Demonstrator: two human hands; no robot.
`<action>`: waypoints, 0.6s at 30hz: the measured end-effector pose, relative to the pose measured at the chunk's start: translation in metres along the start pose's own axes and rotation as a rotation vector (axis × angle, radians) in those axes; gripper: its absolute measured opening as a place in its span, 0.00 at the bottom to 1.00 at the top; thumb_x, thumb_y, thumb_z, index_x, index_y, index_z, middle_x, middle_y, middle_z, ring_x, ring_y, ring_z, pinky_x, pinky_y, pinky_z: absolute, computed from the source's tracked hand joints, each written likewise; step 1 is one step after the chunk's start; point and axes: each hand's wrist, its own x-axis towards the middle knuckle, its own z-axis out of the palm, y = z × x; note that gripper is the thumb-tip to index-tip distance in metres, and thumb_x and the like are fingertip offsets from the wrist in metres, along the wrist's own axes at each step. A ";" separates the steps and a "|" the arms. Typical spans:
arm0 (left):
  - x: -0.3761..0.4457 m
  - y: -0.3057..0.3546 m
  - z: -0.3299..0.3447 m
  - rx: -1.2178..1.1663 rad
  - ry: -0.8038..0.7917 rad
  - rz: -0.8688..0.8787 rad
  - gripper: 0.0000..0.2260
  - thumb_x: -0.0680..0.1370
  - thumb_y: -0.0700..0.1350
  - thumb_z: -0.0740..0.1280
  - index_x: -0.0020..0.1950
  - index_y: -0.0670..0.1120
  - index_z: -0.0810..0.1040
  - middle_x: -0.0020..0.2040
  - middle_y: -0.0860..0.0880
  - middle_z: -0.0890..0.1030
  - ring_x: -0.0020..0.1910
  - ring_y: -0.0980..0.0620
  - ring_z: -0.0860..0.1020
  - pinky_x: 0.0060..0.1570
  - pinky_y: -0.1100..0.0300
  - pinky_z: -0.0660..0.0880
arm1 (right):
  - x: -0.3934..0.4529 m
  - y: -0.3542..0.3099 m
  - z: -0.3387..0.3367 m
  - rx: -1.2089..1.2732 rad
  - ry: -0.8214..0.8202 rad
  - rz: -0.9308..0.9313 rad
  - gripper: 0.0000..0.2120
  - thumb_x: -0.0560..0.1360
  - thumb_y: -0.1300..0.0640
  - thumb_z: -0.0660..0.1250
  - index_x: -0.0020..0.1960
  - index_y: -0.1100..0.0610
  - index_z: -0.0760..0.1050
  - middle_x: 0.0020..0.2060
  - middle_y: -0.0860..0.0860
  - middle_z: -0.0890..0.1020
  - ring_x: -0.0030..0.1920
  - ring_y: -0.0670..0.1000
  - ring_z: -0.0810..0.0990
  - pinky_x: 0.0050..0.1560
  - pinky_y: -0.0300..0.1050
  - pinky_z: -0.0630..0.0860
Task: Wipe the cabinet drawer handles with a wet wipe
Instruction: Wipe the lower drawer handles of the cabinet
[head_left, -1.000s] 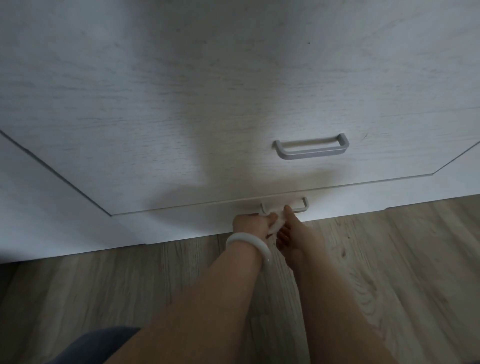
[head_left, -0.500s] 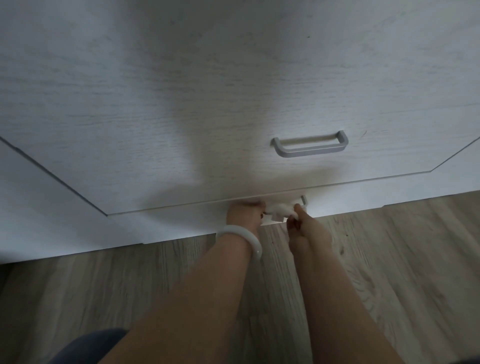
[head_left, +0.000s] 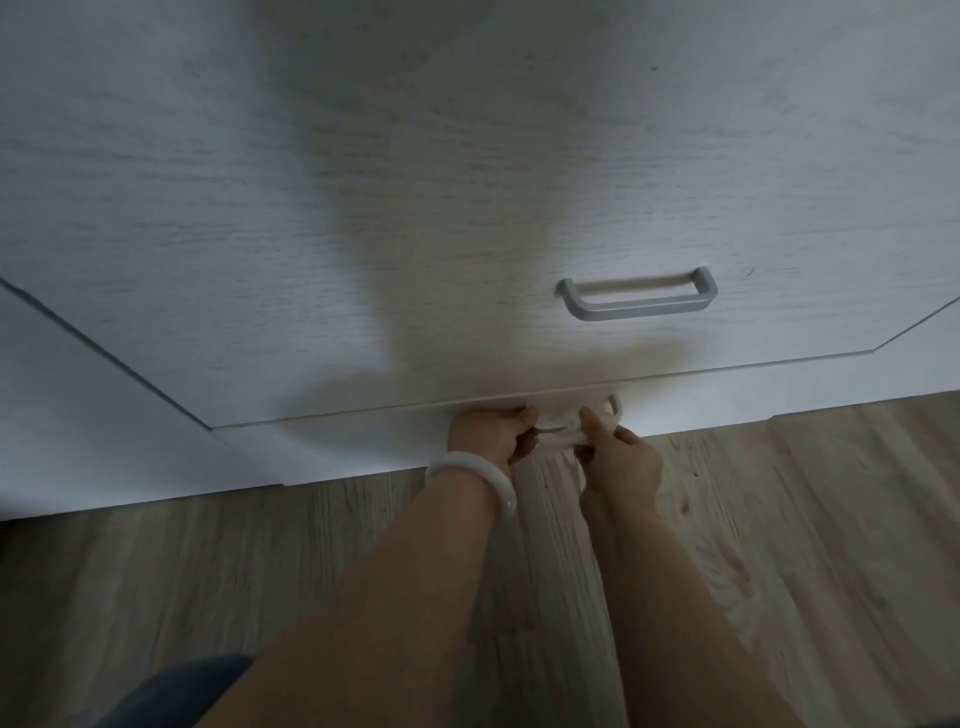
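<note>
A white wet wipe is wrapped over the bottom drawer handle, of which only the right end shows. My left hand, with a white bangle on the wrist, grips the left end of the wipe. My right hand pinches the wipe's right part against the handle. Higher up, the upper drawer's grey metal handle is bare and untouched.
The pale wood-grain cabinet front fills the upper view, with a plinth just above the wood-look floor. A dark trouser knee shows at the bottom left.
Both hands have shifted a little along the bottom handle, the right hand sliding the wipe rightward. More of the handle is covered by the wipe now.
</note>
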 end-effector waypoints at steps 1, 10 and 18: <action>0.000 0.001 -0.001 0.005 -0.002 -0.012 0.11 0.75 0.30 0.68 0.34 0.39 0.75 0.21 0.52 0.77 0.23 0.56 0.75 0.24 0.68 0.75 | 0.000 0.000 0.001 -0.013 -0.013 0.010 0.07 0.72 0.64 0.73 0.37 0.62 0.77 0.35 0.55 0.80 0.34 0.49 0.77 0.37 0.38 0.75; 0.005 -0.001 -0.001 -0.015 -0.035 -0.009 0.11 0.76 0.30 0.68 0.34 0.39 0.75 0.23 0.50 0.77 0.20 0.59 0.74 0.24 0.68 0.75 | 0.023 -0.025 -0.004 -0.071 0.145 -0.042 0.08 0.71 0.61 0.75 0.38 0.60 0.77 0.34 0.53 0.80 0.34 0.49 0.79 0.35 0.38 0.76; 0.007 0.001 -0.002 0.002 -0.037 -0.031 0.15 0.76 0.31 0.68 0.30 0.40 0.75 0.19 0.52 0.75 0.17 0.59 0.73 0.24 0.67 0.73 | 0.014 -0.016 -0.012 -0.294 0.056 -0.343 0.10 0.76 0.52 0.68 0.43 0.59 0.80 0.35 0.51 0.78 0.36 0.47 0.74 0.39 0.40 0.71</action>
